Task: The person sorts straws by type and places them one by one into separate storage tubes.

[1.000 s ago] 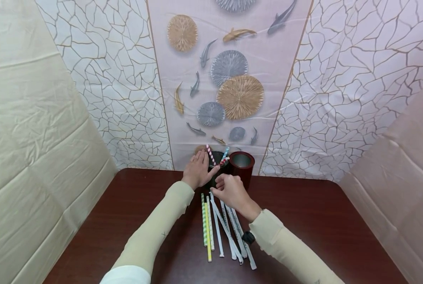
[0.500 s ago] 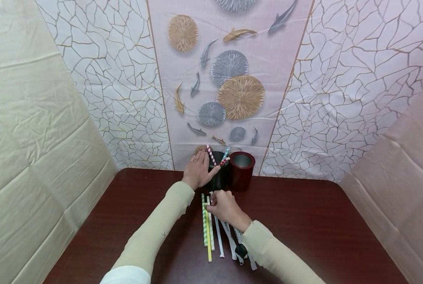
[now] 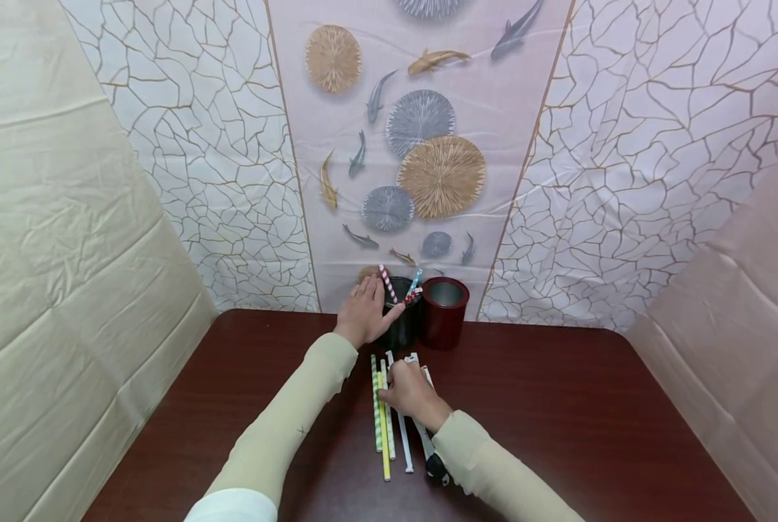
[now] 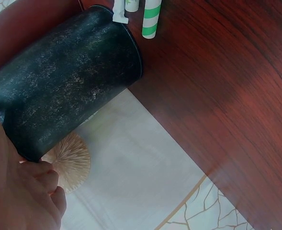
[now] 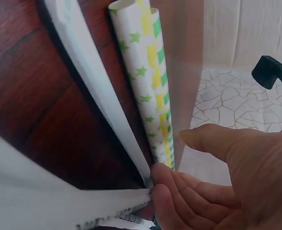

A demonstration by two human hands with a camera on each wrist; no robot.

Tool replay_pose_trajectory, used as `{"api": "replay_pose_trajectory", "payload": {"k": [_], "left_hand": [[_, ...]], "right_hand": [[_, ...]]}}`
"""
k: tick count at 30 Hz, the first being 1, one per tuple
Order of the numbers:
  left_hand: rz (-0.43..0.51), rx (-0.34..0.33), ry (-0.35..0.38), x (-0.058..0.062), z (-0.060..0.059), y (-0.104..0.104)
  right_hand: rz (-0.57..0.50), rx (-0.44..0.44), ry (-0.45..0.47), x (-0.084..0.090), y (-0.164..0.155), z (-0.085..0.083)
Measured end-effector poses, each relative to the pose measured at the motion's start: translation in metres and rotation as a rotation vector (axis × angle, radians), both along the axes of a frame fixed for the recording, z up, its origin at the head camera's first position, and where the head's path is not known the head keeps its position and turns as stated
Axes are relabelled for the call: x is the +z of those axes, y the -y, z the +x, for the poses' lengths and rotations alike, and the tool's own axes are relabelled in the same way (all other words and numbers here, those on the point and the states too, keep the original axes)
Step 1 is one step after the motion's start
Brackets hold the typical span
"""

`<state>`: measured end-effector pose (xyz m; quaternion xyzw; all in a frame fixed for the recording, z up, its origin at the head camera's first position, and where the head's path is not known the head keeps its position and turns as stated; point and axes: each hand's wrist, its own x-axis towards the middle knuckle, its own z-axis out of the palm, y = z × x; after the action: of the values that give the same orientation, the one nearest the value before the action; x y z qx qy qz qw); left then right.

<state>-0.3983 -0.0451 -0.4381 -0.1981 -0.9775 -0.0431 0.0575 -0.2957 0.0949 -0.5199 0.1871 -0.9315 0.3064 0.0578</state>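
My left hand (image 3: 361, 312) holds the black cylindrical cup (image 3: 403, 333) at its left side, thumb across the rim; in the left wrist view its fingers curl at the rim of the cup (image 4: 69, 76). Several patterned straws stick out of the cup, among them a pink-striped straw (image 3: 387, 283). Low over the table, my right hand (image 3: 415, 391) has its thumb apart from its fingers, above a yellow straw (image 3: 386, 464). Beside that lie a green-striped straw (image 3: 374, 406) and a star-patterned straw (image 5: 143, 91). A white wrapped straw (image 3: 404, 442) lies close to the fingertips.
A dark red cup (image 3: 444, 326) stands right of the black one. More paper-wrapped straws lie partly hidden under my right hand and forearm. Patterned cloth (image 3: 232, 145) hangs behind the brown table (image 3: 558, 406), with pale cloth at both sides.
My right hand has come down from beside the black cup toward me, over the straws, its forearm shifting left. My left hand stays on the cup.
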Motion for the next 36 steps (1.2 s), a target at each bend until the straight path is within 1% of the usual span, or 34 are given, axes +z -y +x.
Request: {"api": "replay_pose_trajectory", "payload": {"k": [4, 5, 8, 12, 13, 16, 19, 20, 26, 32, 36], "left_hand": [[0.004, -0.002, 0.000, 0.000, 0.001, 0.000], [0.006, -0.002, 0.000, 0.001, 0.001, 0.000], [0.011, -0.004, -0.007, 0.002, 0.002, 0.000], [0.011, -0.006, -0.011, 0.002, 0.003, 0.000], [0.009, -0.006, -0.013, 0.002, 0.003, 0.000], [-0.004, -0.007, -0.018, 0.001, 0.003, 0.000], [-0.007, -0.008, -0.022, 0.000, 0.003, 0.000], [-0.009, -0.008, -0.021, 0.000, 0.003, 0.000], [-0.013, -0.002, -0.008, 0.001, 0.003, -0.001], [-0.024, -0.004, -0.012, 0.000, 0.003, -0.001], [-0.029, -0.004, -0.017, 0.000, 0.002, 0.000]], "right_hand": [[0.055, -0.049, -0.018, -0.027, -0.003, -0.016], [0.062, -0.067, 0.009, -0.028, -0.002, -0.017], [0.045, -0.084, 0.080, -0.015, 0.000, -0.011], [0.033, -0.094, 0.152, 0.016, 0.005, 0.005], [0.052, -0.091, 0.139, 0.014, 0.004, 0.004], [0.107, -0.115, 0.161, 0.018, 0.005, 0.005], [0.132, -0.131, 0.198, 0.020, 0.004, 0.004], [0.134, -0.144, 0.228, 0.025, 0.005, 0.006], [0.150, -0.178, 0.255, 0.023, 0.004, 0.003], [0.137, -0.233, 0.317, 0.022, 0.006, 0.000], [0.147, -0.236, 0.325, 0.020, 0.006, -0.004]]}}
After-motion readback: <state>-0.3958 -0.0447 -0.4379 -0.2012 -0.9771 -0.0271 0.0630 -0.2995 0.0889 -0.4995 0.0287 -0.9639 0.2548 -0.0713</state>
